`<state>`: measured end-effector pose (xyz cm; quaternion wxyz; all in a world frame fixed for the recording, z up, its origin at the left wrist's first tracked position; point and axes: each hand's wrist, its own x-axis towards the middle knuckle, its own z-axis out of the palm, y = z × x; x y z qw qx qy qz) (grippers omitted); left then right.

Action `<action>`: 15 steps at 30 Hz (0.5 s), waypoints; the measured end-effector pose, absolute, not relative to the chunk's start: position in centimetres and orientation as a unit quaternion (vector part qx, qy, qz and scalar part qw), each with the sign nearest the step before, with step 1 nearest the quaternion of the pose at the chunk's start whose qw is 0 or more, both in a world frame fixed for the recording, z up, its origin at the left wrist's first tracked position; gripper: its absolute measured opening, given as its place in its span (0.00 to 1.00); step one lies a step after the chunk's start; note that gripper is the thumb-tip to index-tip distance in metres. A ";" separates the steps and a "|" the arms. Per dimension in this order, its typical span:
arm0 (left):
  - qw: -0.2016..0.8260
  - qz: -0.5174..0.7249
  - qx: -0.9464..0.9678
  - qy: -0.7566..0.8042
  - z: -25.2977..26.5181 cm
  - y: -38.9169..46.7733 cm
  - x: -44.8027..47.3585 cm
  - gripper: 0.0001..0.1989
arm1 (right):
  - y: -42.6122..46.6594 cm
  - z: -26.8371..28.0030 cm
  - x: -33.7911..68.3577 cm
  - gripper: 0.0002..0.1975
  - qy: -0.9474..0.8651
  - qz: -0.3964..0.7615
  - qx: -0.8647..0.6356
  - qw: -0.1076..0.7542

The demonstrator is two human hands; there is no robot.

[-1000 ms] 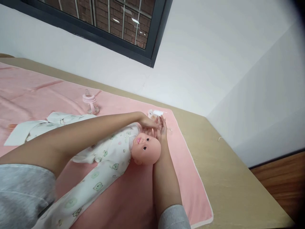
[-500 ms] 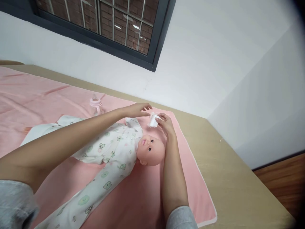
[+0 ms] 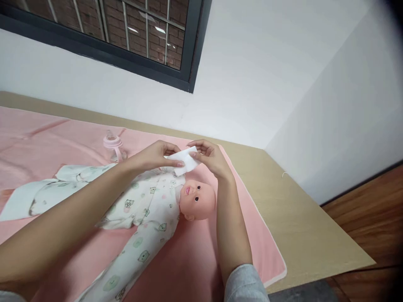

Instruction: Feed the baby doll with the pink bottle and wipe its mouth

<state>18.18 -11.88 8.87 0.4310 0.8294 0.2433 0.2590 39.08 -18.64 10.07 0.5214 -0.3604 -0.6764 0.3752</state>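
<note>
A folded white tissue is stretched between my two hands, above the doll's shoulder. My left hand pinches its left end, thumb in front. The right end is gripped by the thumb and fingers of my right hand. Below lies a baby doll on its back, its head to the right, in a white suit with green animal prints. My left forearm passes over the doll's body and hides part of it. My right forearm runs beside the top of its head.
Under the doll a pink blanket covers much of the wooden table. A baby bottle with a pink collar and handle stands behind the doll's legs. Behind the table are a white wall and a dark-framed window.
My left hand has come to the tissue and taken hold of its left end. The tissue now looks wider and sits further left. The view has shifted slightly.
</note>
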 end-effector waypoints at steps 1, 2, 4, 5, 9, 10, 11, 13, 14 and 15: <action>0.431 0.266 0.827 0.243 8.8 -12.1 18.0 0.15 | -18.8 10.2 38.9 0.15 -0.677 0.377 -0.362 0.518; 0.430 0.274 0.825 0.242 8.8 -12.4 17.8 0.14 | -19.1 10.4 38.7 0.15 -0.679 0.373 -0.364 0.517; 0.432 0.286 0.822 0.236 8.9 -12.9 17.4 0.13 | -19.5 10.7 38.3 0.16 -0.686 0.356 -0.368 0.516; 0.434 0.285 0.823 0.230 9.0 -13.1 17.3 0.13 | -19.7 10.8 38.1 0.17 -0.690 0.347 -0.371 0.515; 0.426 0.267 0.836 0.218 9.6 -13.9 16.6 0.12 | -20.3 11.0 37.3 0.18 -0.701 0.328 -0.382 0.504; 0.423 0.265 0.839 0.217 9.8 -14.0 16.4 0.12 | -20.4 11.0 37.2 0.18 -0.703 0.327 -0.382 0.503; 0.423 0.265 0.840 0.213 10.0 -14.1 16.3 0.11 | -20.4 11.0 37.1 0.18 -0.704 0.326 -0.380 0.503; 0.425 0.264 0.844 0.194 10.2 -14.1 15.9 0.11 | -20.5 10.9 37.0 0.18 -0.706 0.326 -0.375 0.504; 0.424 0.267 0.846 0.181 10.2 -14.0 15.8 0.10 | -20.4 10.9 36.9 0.18 -0.706 0.326 -0.374 0.505; 0.419 0.275 0.849 0.166 10.1 -14.0 15.7 0.09 | -20.4 10.9 36.9 0.18 -0.705 0.326 -0.373 0.507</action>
